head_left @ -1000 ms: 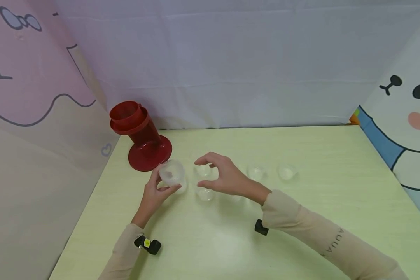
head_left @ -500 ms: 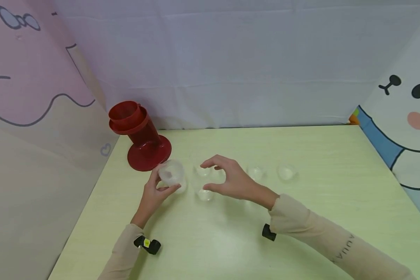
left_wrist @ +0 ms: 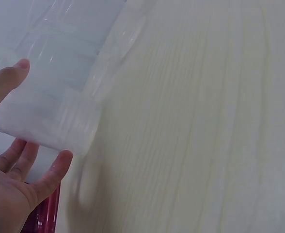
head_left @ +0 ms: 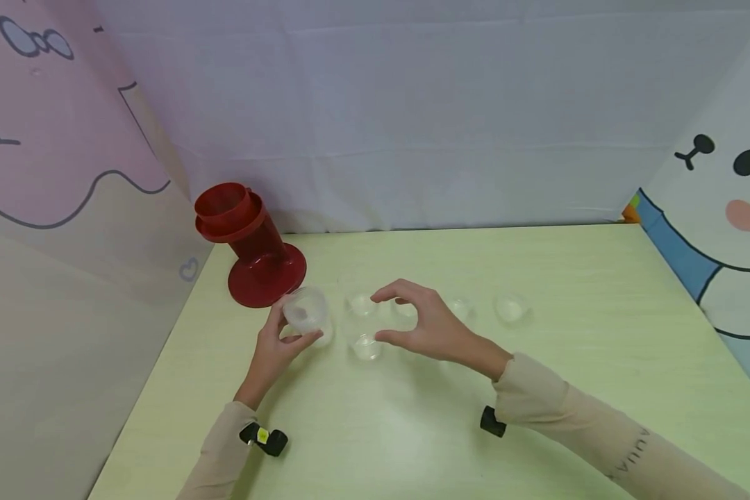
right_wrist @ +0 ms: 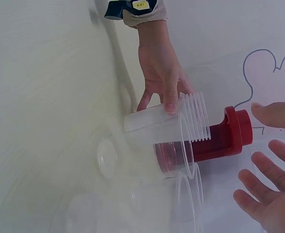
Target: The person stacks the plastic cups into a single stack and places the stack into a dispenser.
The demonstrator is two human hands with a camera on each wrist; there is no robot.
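My left hand grips a nested stack of clear plastic cups between thumb and fingers, at the left of the table. Several stacked rims of these cups show in the right wrist view. In the left wrist view, the cups appear as a cloudy clear body between thumb and fingertips. My right hand hovers over the middle, thumb and fingers spread in a C shape around nothing. Below its fingertips stands a clear cup, with another clear cup behind it.
A red tube-shaped stand with a round base is at the back left, just behind the left hand. More clear cups stand to the right, among them a far-right cup. A white curtain hangs at the table's back edge.
My right hand has drawn away to the right and slightly toward me, fingers spread and holding nothing. My left hand and its stack of cups have stayed in place.
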